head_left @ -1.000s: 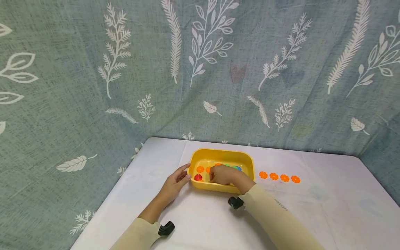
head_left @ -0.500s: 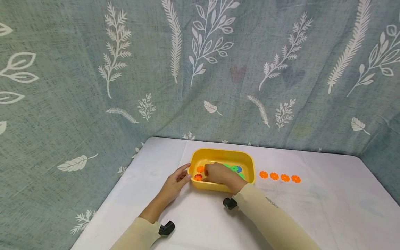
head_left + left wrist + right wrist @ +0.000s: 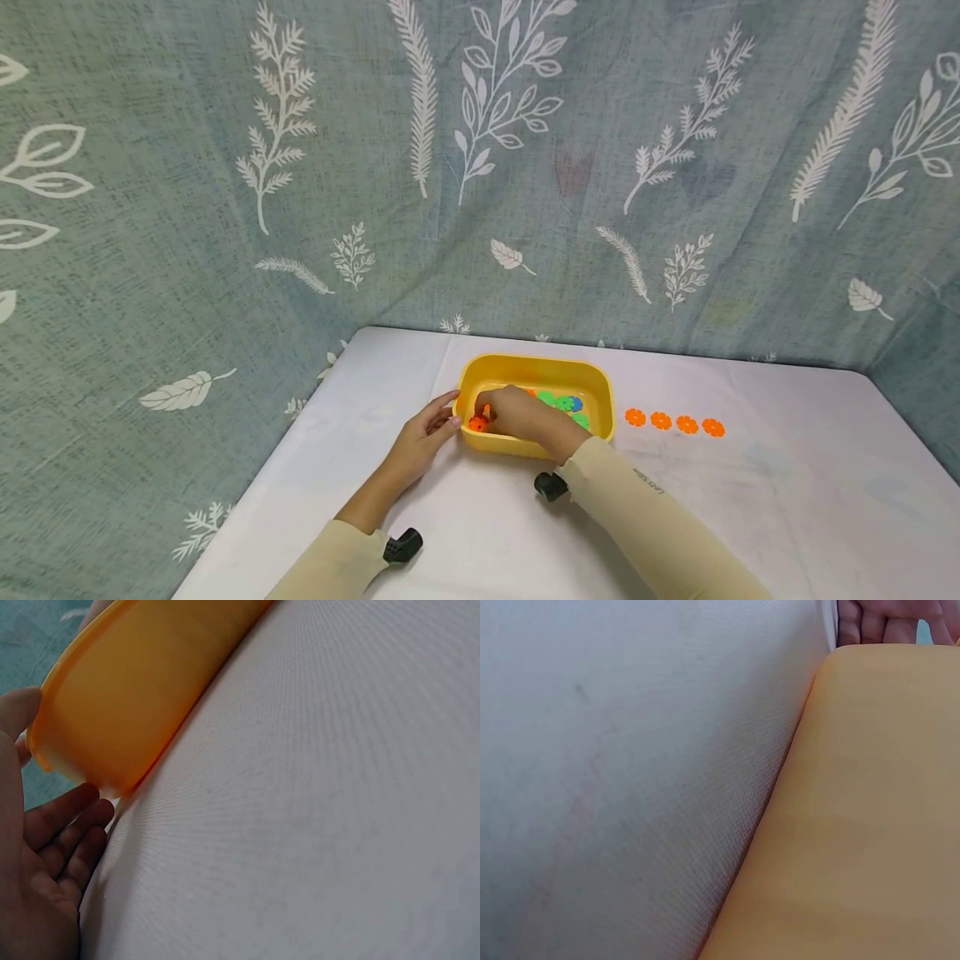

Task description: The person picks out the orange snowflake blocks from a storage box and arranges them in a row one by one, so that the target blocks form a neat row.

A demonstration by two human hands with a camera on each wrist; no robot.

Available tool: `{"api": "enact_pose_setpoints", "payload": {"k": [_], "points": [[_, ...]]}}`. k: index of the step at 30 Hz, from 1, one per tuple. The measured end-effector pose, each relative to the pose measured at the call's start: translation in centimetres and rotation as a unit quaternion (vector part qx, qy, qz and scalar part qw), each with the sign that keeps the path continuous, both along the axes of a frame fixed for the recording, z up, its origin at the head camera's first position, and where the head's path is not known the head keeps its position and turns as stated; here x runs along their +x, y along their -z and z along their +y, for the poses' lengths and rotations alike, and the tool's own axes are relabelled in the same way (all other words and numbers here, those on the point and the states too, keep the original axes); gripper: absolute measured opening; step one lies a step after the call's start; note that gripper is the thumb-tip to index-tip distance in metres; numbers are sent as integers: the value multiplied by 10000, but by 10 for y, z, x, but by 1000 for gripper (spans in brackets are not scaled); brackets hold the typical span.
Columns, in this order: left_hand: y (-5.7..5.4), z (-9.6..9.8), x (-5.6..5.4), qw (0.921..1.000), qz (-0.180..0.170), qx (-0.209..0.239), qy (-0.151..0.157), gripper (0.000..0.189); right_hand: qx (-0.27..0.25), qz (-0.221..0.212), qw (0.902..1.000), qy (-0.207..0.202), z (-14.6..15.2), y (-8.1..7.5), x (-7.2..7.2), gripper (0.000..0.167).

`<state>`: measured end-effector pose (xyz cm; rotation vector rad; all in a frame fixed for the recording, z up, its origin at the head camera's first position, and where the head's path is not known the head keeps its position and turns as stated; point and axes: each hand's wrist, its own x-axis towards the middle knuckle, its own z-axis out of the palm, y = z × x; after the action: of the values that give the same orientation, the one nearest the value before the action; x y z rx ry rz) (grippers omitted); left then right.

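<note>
A yellow plastic tub stands on the white-covered table. My left hand holds its left corner, thumb and index finger at the rim. In the left wrist view the other fingers lie loosely bent by the tub's end wall. My right hand reaches down inside the tub's left part with curled fingers. Its fingertips are right at a red-orange flower-shaped disc; I cannot tell whether they pinch it. Green flower-shaped discs and a blue one lie to the right of this hand.
Several orange flower-shaped discs, among them one at the left end, form a row on the table right of the tub. A grey-green leaf-patterned cloth hangs behind the table. Black devices are worn at both wrists.
My right hand has moved left inside the tub, showing the green and blue discs and covering orange ones. My left hand has stayed at the tub's left corner.
</note>
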<state>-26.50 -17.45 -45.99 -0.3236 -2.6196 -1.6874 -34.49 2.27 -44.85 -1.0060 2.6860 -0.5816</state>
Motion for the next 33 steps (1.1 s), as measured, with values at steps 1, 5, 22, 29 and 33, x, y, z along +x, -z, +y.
{"api": "enact_pose_setpoints", "payload": {"k": [1,5,22,29,33], "points": [[0,0,0,10000,5,-6,-4,51,-30,7,10000,20,0,0,0,13],[1,-1,0,10000,15,-35,-21,51,-135,-56,9998,130,1,-2,0,10],[4,-2,-1,9998,58,159,143,52,-655,-529,9961,255,11,-5,-3,6],[2,-2,-1,9999,29,108,116,51,-1211,-974,9869,424,20,-6,-8,9],[2,-2,0,9999,42,101,73,52,-1587,-1185,9789,511,25,-7,-9,12]]}}
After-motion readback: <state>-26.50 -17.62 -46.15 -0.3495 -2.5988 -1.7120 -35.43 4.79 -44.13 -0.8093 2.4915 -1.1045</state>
